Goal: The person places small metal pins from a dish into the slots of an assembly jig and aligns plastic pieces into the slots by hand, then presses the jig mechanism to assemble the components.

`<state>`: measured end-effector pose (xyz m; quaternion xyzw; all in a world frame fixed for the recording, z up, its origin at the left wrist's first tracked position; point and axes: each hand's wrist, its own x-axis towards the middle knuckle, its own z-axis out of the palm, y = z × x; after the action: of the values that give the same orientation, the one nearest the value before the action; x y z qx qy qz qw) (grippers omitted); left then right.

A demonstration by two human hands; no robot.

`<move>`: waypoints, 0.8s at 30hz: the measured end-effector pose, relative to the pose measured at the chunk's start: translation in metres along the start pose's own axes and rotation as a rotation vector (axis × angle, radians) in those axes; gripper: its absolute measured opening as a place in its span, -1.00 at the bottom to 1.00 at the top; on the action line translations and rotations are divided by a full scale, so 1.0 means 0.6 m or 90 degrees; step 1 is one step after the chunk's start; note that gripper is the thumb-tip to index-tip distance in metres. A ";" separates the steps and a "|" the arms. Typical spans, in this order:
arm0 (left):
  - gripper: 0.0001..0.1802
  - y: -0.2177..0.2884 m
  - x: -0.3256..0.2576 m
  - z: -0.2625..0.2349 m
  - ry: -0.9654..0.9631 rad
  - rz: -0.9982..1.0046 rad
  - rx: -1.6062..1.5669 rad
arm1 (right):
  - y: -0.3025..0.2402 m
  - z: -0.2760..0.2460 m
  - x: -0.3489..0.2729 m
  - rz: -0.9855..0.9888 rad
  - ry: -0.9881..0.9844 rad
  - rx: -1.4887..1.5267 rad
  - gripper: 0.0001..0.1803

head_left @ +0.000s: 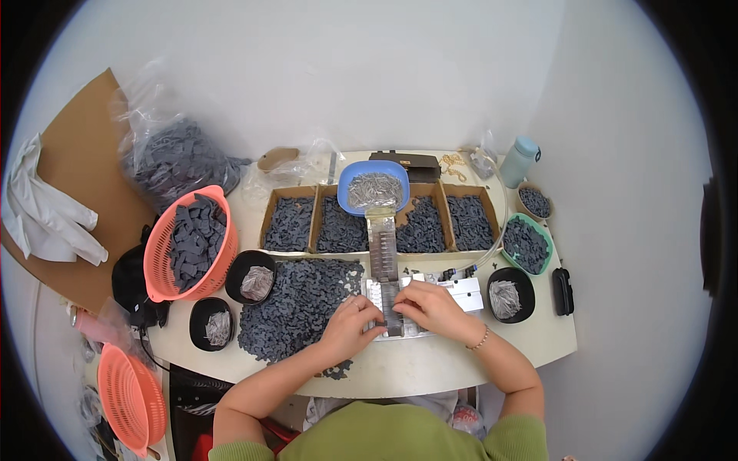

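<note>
My left hand [355, 323] is at the left side of a metal fixture [463, 295], its fingers curled together at the lower end of a sloping chute [383, 250]. From the other side my right hand [432, 307] reaches the same spot with thumb and fingers pinched. Whatever lies between the fingertips is too small to make out. Thin metal pins [374, 190] fill a blue bowl [344, 201] at the chute's top. A spread heap of small dark grey pieces [296, 307] lies on the table, close by my left hand and forearm.
Behind the heap, a divided cardboard box [314, 223] holds more grey pieces. Black bowls [201, 338] of pins stand left and right. A coral basket [156, 269], a green basket [548, 261] and a blue bottle [520, 161] flank the work. A clear hose [505, 207] curves down to the fixture.
</note>
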<state>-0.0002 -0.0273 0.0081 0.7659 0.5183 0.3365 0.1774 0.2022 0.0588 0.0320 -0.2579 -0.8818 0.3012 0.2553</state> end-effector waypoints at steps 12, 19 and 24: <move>-0.92 0.015 -0.008 -0.001 0.011 0.106 0.219 | 0.003 0.039 -0.012 -0.072 -0.007 -0.069 -0.89; -0.94 0.017 -0.016 0.006 -0.021 0.175 0.323 | 0.000 0.059 -0.012 -0.110 0.026 -0.158 -0.87; -0.88 -0.004 -0.011 0.002 -0.001 0.153 0.174 | -0.004 0.060 -0.013 -0.112 0.018 -0.172 -0.86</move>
<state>-0.0022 -0.0323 0.0036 0.8396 0.4639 0.2811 0.0306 0.1853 0.0382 0.0064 -0.2155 -0.9300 0.1525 0.2559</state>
